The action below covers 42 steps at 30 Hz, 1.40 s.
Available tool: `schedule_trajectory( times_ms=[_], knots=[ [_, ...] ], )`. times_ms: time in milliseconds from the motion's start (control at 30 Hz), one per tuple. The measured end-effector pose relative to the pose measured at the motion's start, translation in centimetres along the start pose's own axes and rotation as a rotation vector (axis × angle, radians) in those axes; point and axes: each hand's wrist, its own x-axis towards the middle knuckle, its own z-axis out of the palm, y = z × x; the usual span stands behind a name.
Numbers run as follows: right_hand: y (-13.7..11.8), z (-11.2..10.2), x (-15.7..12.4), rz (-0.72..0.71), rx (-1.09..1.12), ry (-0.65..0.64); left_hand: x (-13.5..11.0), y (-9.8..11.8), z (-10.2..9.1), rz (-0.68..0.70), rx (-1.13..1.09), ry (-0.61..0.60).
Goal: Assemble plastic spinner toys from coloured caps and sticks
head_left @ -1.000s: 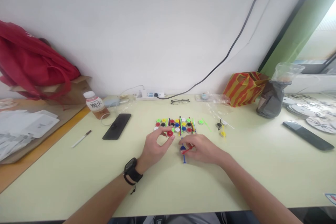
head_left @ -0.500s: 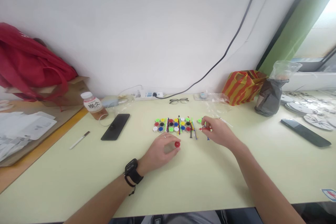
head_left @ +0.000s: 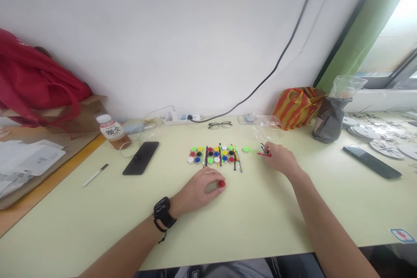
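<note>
In front of me, my left hand (head_left: pixel 203 186) pinches a small red round disc (head_left: pixel 221 183) between thumb and fingertips, low over the table. To the right, my right hand (head_left: pixel 282 157) has its fingers closed, and a thin red plastic stick (head_left: pixel 263 154) pokes out of them. Blue and dark sticks (head_left: pixel 262 146) show beside its fingertips, some partly hidden by the hand. Between the hands lie rows of coloured round discs (head_left: pixel 210 160), with thin plastic sticks (head_left: pixel 239 158) set between and beside them. A single green disc (head_left: pixel 245 150) sits apart, left of my right hand.
A black phone (head_left: pixel 140 158), a pen (head_left: pixel 95 175) and a drink bottle (head_left: pixel 112 132) are on the left. Glasses (head_left: pixel 220 125) and a power strip (head_left: pixel 180 118) lie at the back. To the right are a striped bag (head_left: pixel 295 106), a grey bag (head_left: pixel 329 121) and another phone (head_left: pixel 371 161).
My right hand has moved right, away from the lone green disc, with the red stick at its fingers. My left hand has stayed nearly in place with the red disc.
</note>
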Motion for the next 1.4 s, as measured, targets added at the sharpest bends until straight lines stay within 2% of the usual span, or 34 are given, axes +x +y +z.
schedule_trajectory(
  times_ms=[133,200,333,433,500,633,733,933,1200,1400],
  knots=[
    [0.8,0.1,0.2,0.068,-0.003,0.074,-0.2,-0.3,0.0,-0.006,0.008,0.0],
    [0.8,0.1,0.3,0.052,0.061,0.103,-0.3,-0.4,0.0,-0.02,0.006,0.005],
    [-0.4,-0.2,0.3,-0.172,0.373,0.103,-0.5,-0.6,0.1,-0.052,0.005,0.0],
    [-2.1,-0.6,-0.8,-0.34,0.585,0.076,-0.2,-0.6,0.4,-0.052,0.002,0.006],
    [-3.3,-0.7,-2.1,-0.391,0.69,0.009,0.0,-0.6,0.6,-0.044,-0.003,0.007],
    [-5.4,-0.8,-5.2,-0.428,0.964,-0.267,0.1,-0.5,1.0,-0.052,-0.043,-0.011],
    [-6.6,-0.4,-6.6,-0.436,1.1,-0.416,-0.1,-0.5,0.9,-0.11,-0.106,-0.005],
    [-8.1,0.7,-7.0,-0.446,1.217,-0.555,0.0,-0.6,1.0,-0.12,-0.177,-0.015],
    [-8.7,1.2,-7.3,-0.391,1.287,-0.607,0.2,-0.1,0.8,-0.085,-0.086,-0.015],
    [-8.9,1.5,-7.2,-0.282,1.193,-0.581,0.1,0.5,0.3,-0.061,-0.024,-0.036]
  ],
)
